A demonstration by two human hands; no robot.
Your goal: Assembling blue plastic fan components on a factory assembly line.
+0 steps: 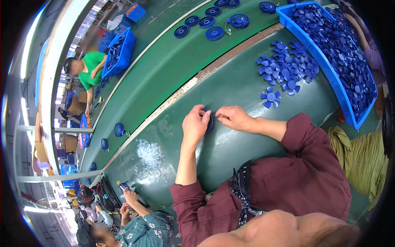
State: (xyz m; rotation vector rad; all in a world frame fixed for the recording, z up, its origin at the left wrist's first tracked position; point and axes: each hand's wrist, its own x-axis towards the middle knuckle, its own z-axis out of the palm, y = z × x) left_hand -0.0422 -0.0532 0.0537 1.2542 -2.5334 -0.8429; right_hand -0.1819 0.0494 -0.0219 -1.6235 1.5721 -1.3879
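Observation:
My left hand (195, 124) is closed on a round blue fan housing (210, 124) at the middle of the workbench, covering most of it. Just right of the housing, my right hand (235, 118) has its fingers curled together in a pinch. Whatever those fingertips hold, if anything, is too small to make out. A loose pile of blue fan blades (288, 66) lies on the bench beyond my right hand. One single fan blade (270, 97) sits nearer to me, at the pile's edge.
A blue bin (325, 53) full of fan blades stands at the right. Small clear pieces (150, 155) are heaped left of my hands. Along the far side runs a green conveyor belt (173, 74) carrying blue housings (206, 22). Co-workers sit at the lower left and beyond the belt.

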